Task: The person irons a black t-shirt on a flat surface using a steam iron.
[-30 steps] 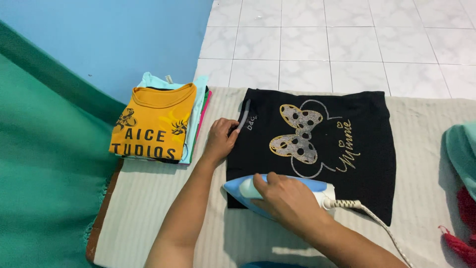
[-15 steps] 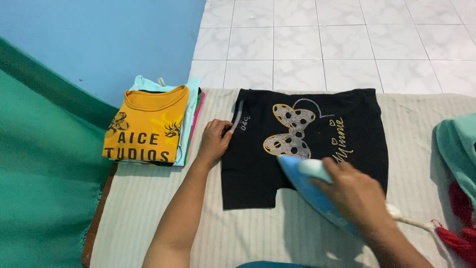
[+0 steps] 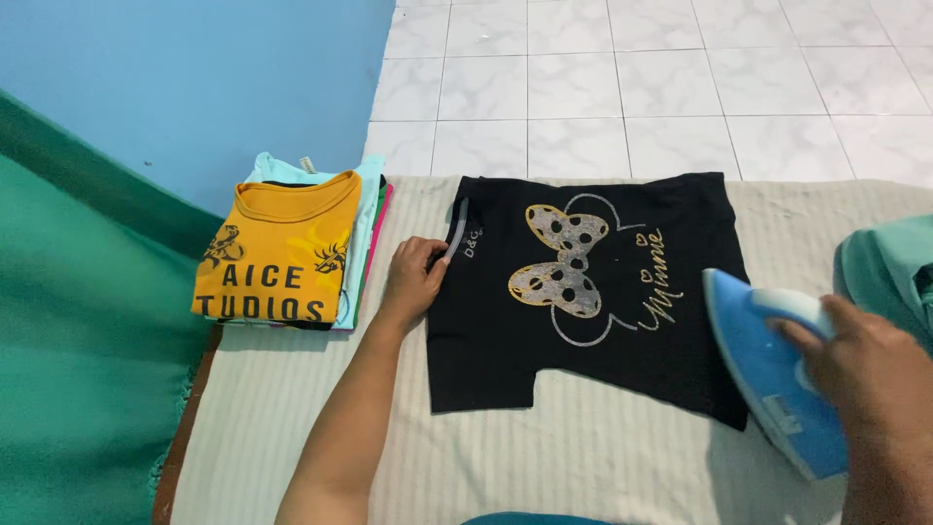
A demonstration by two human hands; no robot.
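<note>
Two hands at work on a striped cream ironing blanket. Right hand, nearest the camera at lower right, clenched around the handle of a blue-and-white clothes iron; iron tilted, soleplate edge just beside the right hem of the black garment, over bare blanket. Left hand flat, fingers bent, pressing the garment's left edge by the grey waistband strip. Garment lies flat at mid-blanket, gold-and-silver bow print facing up; open blanket below it and to its right. Left of the hand: stack of folded clothes, orange T-shirt on top, pale blue, green and pink layers beneath, near but apart from the garment. Teal cloth at right edge. Green fabric along left. Farther: blue wall, white tiled floor.
</note>
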